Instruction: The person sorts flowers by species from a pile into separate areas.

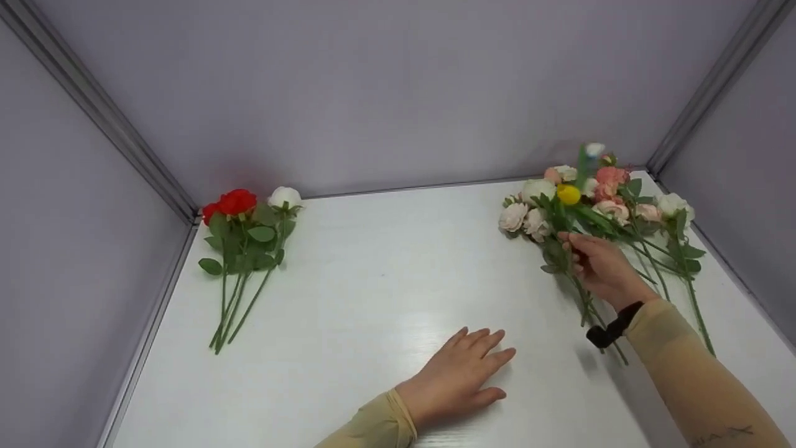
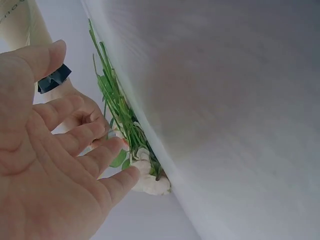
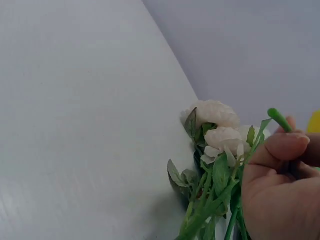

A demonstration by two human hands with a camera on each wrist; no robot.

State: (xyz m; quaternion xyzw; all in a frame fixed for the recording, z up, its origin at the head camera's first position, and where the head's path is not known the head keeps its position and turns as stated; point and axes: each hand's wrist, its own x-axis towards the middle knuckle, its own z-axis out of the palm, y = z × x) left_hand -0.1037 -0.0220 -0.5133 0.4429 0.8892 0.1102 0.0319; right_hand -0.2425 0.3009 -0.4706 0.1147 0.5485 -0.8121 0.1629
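Right wrist view: right fingers [image 3: 282, 146] pinch a green stem [image 3: 278, 119], its end jutting beyond them.

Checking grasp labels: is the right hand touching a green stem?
Touching. The right wrist view shows it: the right hand has its fingers curled round a green stem, whose end sticks out past them.
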